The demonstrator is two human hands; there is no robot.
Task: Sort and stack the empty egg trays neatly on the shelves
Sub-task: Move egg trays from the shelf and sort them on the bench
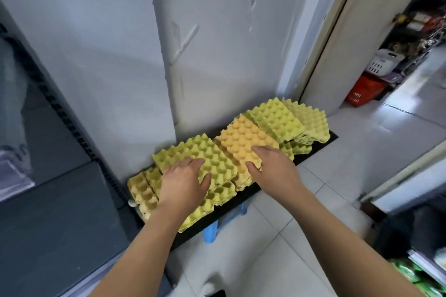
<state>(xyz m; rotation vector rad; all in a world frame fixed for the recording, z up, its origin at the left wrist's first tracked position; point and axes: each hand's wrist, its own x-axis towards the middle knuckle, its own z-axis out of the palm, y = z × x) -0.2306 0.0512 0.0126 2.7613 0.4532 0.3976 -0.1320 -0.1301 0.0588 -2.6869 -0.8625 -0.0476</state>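
Observation:
Several stacks of empty egg trays lie in a row on a low black shelf board [323,139] against the white wall. My left hand [183,182] lies on top of a yellow-green tray stack [200,152], its thumb hooked over the near edge. My right hand [272,167] holds the near right corner of an orange tray stack [241,137], with the thumb under its edge. Further right, a tilted yellow-green tray stack [275,118] leans on a paler yellow stack [311,120]. A darker yellow tray stack [142,191] sits at the far left end.
A dark cabinet [60,200] stands at the left. A blue plastic stool [217,224] props the board from below. White floor tiles spread to the right, with a red basket [364,90] and a white basket [383,61] beyond the doorway. Packaged goods show at the bottom right.

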